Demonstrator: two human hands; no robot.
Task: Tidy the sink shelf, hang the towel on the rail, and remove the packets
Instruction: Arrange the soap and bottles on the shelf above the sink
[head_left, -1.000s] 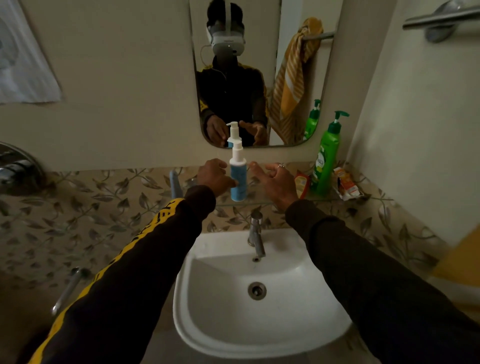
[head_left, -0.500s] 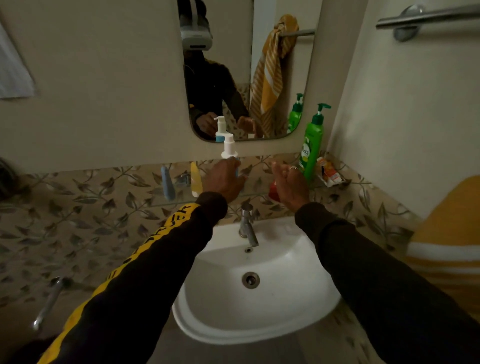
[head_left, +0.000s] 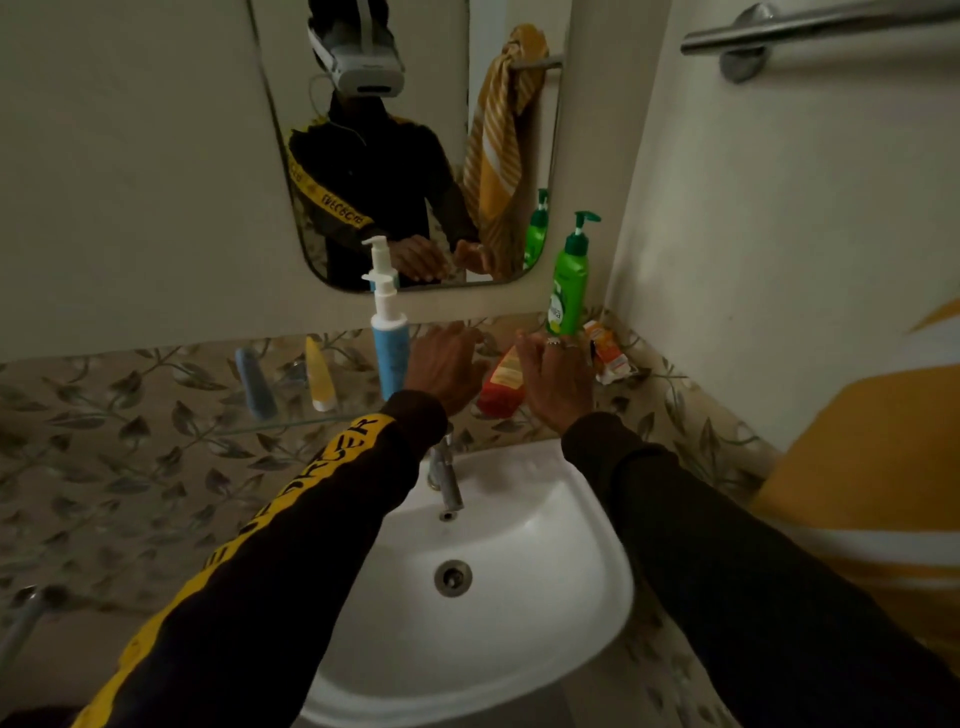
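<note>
Both hands hover over the glass shelf (head_left: 280, 423) above the sink (head_left: 519, 597), fingers spread and holding nothing: left hand (head_left: 447, 366) just beside the blue pump bottle (head_left: 389, 353), right hand (head_left: 558, 379) near the green soap bottle (head_left: 569, 291). The red packet (head_left: 501, 387) lies between them, an orange packet (head_left: 608, 353) sits in the corner, and the towel (head_left: 872, 467) is well off right, below the empty rail (head_left: 831, 23). Risk: a careless reach for the packets tips either tall bottle into the sink.

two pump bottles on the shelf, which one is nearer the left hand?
The blue pump bottle, standing right beside the left hand. The green pump bottle stands further right, beyond the right hand, near the corner.
</note>
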